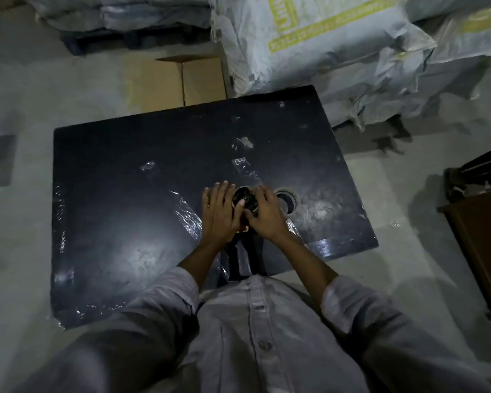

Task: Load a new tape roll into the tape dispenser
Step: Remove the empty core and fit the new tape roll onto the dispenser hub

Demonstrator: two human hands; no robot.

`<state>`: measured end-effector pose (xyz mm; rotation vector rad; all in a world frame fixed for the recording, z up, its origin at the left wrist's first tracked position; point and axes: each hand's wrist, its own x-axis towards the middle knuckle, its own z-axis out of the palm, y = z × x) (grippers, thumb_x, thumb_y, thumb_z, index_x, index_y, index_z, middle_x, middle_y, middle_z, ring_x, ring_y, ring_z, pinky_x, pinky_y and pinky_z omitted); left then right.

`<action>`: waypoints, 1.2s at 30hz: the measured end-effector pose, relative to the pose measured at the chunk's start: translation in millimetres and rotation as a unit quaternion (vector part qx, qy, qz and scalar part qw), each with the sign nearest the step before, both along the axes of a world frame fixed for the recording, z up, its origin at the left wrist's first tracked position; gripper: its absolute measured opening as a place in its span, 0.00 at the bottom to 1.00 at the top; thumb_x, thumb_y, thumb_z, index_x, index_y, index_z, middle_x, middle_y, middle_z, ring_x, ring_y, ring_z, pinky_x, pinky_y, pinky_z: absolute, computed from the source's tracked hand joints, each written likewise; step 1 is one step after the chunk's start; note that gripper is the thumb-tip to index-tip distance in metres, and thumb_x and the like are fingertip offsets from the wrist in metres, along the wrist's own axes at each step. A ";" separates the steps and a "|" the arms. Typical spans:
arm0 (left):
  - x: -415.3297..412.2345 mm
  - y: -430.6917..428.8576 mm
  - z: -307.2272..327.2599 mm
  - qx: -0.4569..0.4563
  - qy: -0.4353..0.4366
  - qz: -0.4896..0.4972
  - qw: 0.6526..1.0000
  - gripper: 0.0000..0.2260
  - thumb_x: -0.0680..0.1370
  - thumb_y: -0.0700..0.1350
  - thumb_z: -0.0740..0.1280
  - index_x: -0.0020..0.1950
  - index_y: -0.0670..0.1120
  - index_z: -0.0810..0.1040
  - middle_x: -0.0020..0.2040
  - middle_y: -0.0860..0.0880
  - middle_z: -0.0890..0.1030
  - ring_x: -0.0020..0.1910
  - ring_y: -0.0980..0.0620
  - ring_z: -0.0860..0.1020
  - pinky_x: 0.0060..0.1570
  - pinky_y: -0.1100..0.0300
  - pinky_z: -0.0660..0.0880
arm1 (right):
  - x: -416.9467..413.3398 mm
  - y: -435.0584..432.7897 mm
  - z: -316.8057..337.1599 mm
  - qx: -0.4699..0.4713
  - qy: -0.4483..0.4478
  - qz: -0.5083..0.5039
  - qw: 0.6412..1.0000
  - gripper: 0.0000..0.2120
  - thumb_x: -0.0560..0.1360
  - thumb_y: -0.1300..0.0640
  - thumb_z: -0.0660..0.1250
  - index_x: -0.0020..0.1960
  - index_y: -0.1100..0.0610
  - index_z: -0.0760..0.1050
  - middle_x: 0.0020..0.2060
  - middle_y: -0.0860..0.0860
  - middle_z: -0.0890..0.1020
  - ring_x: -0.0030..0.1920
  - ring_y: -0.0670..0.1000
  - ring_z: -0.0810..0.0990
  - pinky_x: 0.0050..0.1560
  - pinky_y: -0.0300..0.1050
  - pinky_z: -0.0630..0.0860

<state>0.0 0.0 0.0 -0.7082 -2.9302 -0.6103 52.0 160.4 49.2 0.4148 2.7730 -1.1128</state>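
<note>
Our grey shirt fills the bottom of the view, both sleeves pushed up the forearms. On the black tabletop, which is patched with scraps of clear tape, our left hand grips the side of the tape dispenser, thumb pressed on the tape roll at its head. Our right hand curls its fingers round that roll from the other side. Just beside it, a second roll lies flat on the tabletop. White sacks are piled beyond on the right
</note>
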 end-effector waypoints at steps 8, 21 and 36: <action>-3.6 -6.0 -10.8 0.056 -0.022 -0.006 0.998 0.26 0.91 0.59 0.54 0.78 0.42 0.78 0.76 0.43 0.80 0.73 0.41 0.78 0.79 0.42 0.68 | -17.8 7.6 -31.8 -0.013 -0.066 -0.021 0.998 0.41 0.79 0.57 0.77 0.87 0.58 0.64 0.80 0.62 0.73 0.81 0.65 0.72 0.81 0.63 0.71; -24.4 -7.9 -11.5 0.080 0.017 -0.061 0.995 0.19 0.91 0.54 0.58 0.50 0.42 0.79 0.47 0.42 0.82 0.53 0.38 0.79 0.63 0.41 0.73 | -36.6 22.2 -19.6 -0.048 -0.089 0.033 0.994 0.31 0.82 0.55 0.77 0.83 0.52 0.72 0.75 0.58 0.80 0.74 0.62 0.80 0.73 0.56 0.78; -42.7 -8.6 -11.4 0.022 0.008 -0.131 0.991 0.23 0.88 0.61 0.62 0.71 0.46 0.79 0.61 0.48 0.86 0.56 0.45 0.77 0.57 0.46 0.69 | -46.3 26.0 -20.2 -0.097 -0.078 0.027 0.992 0.21 0.85 0.53 0.71 0.77 0.44 0.79 0.71 0.51 0.85 0.70 0.56 0.83 0.72 0.62 0.81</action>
